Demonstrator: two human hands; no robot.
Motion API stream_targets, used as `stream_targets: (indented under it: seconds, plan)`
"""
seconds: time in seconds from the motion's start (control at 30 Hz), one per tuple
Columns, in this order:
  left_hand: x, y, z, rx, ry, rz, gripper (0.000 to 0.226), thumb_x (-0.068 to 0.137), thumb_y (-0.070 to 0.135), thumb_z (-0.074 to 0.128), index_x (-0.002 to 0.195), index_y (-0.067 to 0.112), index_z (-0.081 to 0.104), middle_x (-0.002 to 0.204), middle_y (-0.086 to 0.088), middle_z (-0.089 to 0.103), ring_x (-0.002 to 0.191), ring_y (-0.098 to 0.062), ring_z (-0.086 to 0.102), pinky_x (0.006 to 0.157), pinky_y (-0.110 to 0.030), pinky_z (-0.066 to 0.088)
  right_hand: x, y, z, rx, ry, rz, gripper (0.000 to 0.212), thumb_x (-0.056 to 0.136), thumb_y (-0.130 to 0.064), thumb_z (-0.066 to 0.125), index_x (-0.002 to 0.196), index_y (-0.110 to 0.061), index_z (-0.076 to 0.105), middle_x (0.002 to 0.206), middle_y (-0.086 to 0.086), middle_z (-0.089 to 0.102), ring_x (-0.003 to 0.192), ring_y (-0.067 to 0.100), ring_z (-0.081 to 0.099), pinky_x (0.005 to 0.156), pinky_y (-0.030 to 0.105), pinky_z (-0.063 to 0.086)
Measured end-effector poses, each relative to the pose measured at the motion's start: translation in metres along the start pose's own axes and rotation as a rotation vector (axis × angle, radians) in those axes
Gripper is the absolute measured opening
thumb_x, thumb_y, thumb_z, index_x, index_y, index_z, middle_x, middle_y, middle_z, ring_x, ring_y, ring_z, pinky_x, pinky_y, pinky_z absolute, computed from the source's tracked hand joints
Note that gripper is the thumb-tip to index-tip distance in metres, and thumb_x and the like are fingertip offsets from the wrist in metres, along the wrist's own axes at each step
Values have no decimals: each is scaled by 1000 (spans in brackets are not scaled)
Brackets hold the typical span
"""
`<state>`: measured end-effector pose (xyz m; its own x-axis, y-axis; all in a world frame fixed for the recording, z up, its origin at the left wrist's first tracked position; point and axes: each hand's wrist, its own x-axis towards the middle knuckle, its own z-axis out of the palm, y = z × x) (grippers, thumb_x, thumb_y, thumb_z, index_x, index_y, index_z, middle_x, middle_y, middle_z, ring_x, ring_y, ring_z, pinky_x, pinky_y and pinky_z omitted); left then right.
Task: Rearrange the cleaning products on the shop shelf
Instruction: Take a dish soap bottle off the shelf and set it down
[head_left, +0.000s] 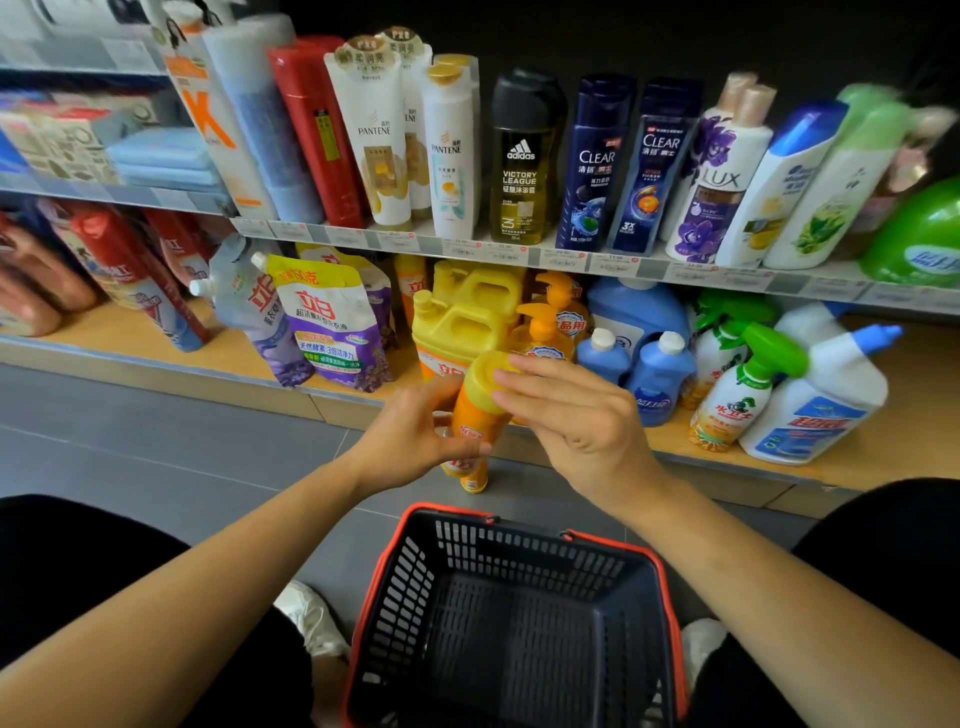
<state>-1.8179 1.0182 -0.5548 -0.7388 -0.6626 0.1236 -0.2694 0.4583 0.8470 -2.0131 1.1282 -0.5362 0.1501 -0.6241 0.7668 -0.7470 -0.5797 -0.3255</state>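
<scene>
Left hand is gripping an orange detergent bottle round its body, fingers and thumb curling on it. The bottle is tilting in the air just in front of the bottom shelf edge. Right hand is lying open with fingers straight, fingertips touching the bottle's yellow cap and not gripping it.

So the bottle is sitting off the shelf, between both hands and above the shopping basket.

Just beyond the hands, yellow jugs and an orange pump bottle are standing together. Right of the right hand, blue bottles are standing. Further right, a green-trigger spray bottle and a white toilet-cleaner bottle are leaning. Left of the left hand, purple refill pouches are leaning too.

Progress, judging only: the task is looking partway at best. One item is in hand and not yet placed. Its slot is probably beside the yellow jugs, but that is a guess. The leaning pouches and bottles are not yet straightened, so plenty is looking left to do.
</scene>
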Motion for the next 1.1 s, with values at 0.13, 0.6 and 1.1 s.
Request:
stream_targets:
  seconds: [0.13,0.6,1.1]
  plan:
    - [-1,0,-1,8,-26,-33,58,74,29,90,124,16,65,115,2,73,105,-13,71,92,-46,58,1,3,-2,-11,66,9,16,78,9,80,91,1,78,102,14,75,93,32,70,82,42,57]
    - [3,8,-11,-395,100,-182,48,77,24,82,121,12,66,112,-2,77,104,-19,74,87,-33,61,-6,22,11,305,-350,828,46,79,-28,83,121,-22,66,99,-5,69,89,12,68,82,33,58]
    - [9,-13,-28,-729,346,-614,41,90,47,70,114,15,61,106,-11,78,91,-29,77,72,-37,63,-11,40,24,390,-295,887,40,76,-18,86,100,-38,61,91,-9,71,83,0,68,74,14,51]
